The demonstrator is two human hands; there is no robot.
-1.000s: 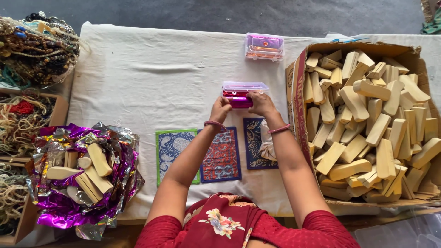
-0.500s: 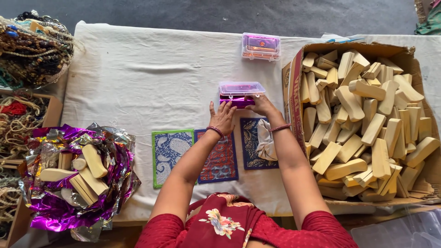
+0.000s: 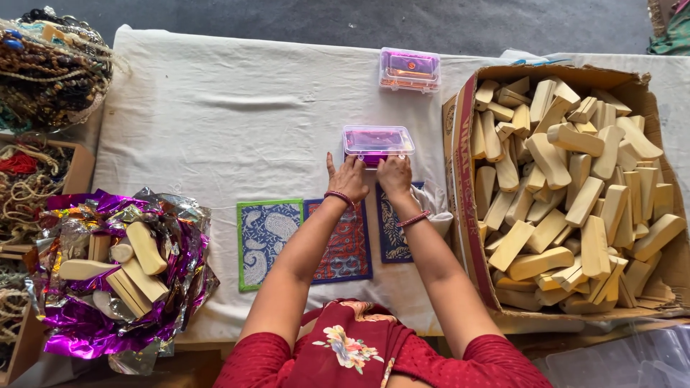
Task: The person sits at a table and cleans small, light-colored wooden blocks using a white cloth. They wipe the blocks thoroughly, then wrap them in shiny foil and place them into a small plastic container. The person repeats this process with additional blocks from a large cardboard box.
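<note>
Clear plastic box (image 3: 378, 141) with purple contents sits mid-table on the white cloth (image 3: 215, 115), between the foil-wrapped wooden blocks (image 3: 118, 266) and the carton of blocks (image 3: 575, 187). Left hand (image 3: 348, 178) and right hand (image 3: 394, 174) press fingertips against its near edge, neither gripping. It looks light, stiff and slick, best held by its short sides.

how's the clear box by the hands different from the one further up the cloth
The near clear box is touched by both the left hand and right hand; the far clear box sits alone, untouched. The near one looks filled with purple foil; the far one shows purple with orange glints. Both are small, rectangular, lidded and transparent, resting on the white cloth.
</note>
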